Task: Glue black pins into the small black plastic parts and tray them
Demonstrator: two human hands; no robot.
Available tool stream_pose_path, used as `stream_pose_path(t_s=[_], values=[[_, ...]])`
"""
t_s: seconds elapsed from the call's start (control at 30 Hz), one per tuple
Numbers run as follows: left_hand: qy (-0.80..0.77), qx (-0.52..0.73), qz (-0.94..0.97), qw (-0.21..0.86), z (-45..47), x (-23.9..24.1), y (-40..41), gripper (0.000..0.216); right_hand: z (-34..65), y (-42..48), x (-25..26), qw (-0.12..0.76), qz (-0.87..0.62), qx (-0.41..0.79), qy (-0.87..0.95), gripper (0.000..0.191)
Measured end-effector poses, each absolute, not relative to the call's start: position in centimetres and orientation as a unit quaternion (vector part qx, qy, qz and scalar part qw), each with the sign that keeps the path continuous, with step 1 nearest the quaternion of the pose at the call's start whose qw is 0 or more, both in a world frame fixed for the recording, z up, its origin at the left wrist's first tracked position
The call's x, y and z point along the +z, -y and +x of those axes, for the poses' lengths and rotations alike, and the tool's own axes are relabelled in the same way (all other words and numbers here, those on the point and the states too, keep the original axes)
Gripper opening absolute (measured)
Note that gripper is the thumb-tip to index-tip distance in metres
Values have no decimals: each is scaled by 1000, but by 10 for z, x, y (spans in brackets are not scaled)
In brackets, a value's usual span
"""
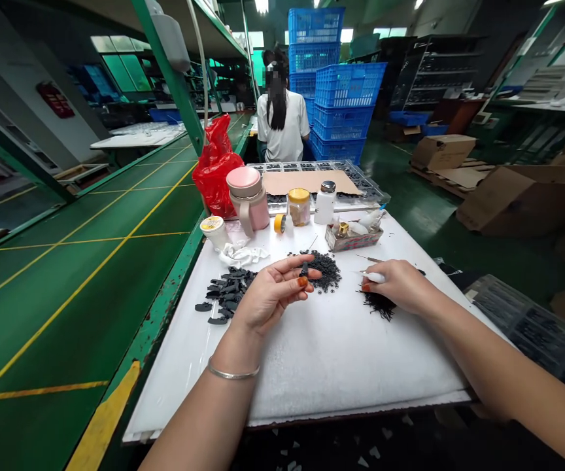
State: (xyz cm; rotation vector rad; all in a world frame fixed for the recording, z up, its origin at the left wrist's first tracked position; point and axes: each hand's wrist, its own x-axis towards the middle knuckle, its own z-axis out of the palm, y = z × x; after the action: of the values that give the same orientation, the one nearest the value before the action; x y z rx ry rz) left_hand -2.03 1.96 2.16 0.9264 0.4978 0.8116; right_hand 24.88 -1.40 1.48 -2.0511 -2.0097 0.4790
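Observation:
My left hand (270, 294) pinches a small black rubber piece (305, 269) between its fingertips, just left of a heap of tiny black rings (324, 271). My right hand (395, 284) grips a white-handled pick (375, 277), its thin metal point aimed left toward the rings. Below that point lies a tuft of fine black strands (379, 305). A pile of larger black rubber parts (226, 291) sits left of my left hand. Everything rests on a white padded work surface (312, 373).
Along the far edge stand a pink tumbler (248, 199), a yellow-lidded jar (299, 206), a white bottle (325, 203), tape (279, 223) and a small box of bottles (354, 237). Behind are a red bag (216, 167), blue crates (341, 85) and a seated co-worker (282, 124).

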Motion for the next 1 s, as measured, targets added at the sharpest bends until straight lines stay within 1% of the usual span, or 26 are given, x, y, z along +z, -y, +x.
stream_pose_path(t_s=[0.1, 0.23, 0.33, 0.47, 0.57, 0.63, 0.7, 0.8, 0.93, 1.0], values=[[-220, 361, 433, 797, -20, 23, -18, 39, 257, 18, 14, 161, -704, 174, 669, 18], [-223, 354, 425, 803, -18, 24, -16, 31, 260, 21, 22, 219, -701, 151, 661, 19], [-224, 356, 416, 806, -17, 23, -16, 30, 252, 20, 35, 284, -678, 156, 660, 19], [-225, 369, 394, 811, -17, 21, -18, 20, 228, 11, 52, 378, -587, 244, 673, 24], [-241, 387, 371, 809, -17, 20, -19, 16, 205, 3, 59, 422, -509, 318, 679, 23], [-250, 401, 354, 807, -17, 20, -20, 17, 190, 0, 60, 449, -480, 341, 673, 24], [-252, 411, 340, 808, -17, 19, -21, 18, 179, 0, 59, 472, -470, 336, 666, 22], [-249, 420, 329, 808, -17, 18, -22, 17, 171, 5, 54, 486, -475, 325, 658, 9], [-259, 416, 324, 809, -14, 15, -22, 17, 171, 15, 46, 498, -480, 324, 645, 7], [-269, 415, 317, 809, -12, 14, -22, 20, 171, 19, 45, 506, -472, 302, 655, 7]])
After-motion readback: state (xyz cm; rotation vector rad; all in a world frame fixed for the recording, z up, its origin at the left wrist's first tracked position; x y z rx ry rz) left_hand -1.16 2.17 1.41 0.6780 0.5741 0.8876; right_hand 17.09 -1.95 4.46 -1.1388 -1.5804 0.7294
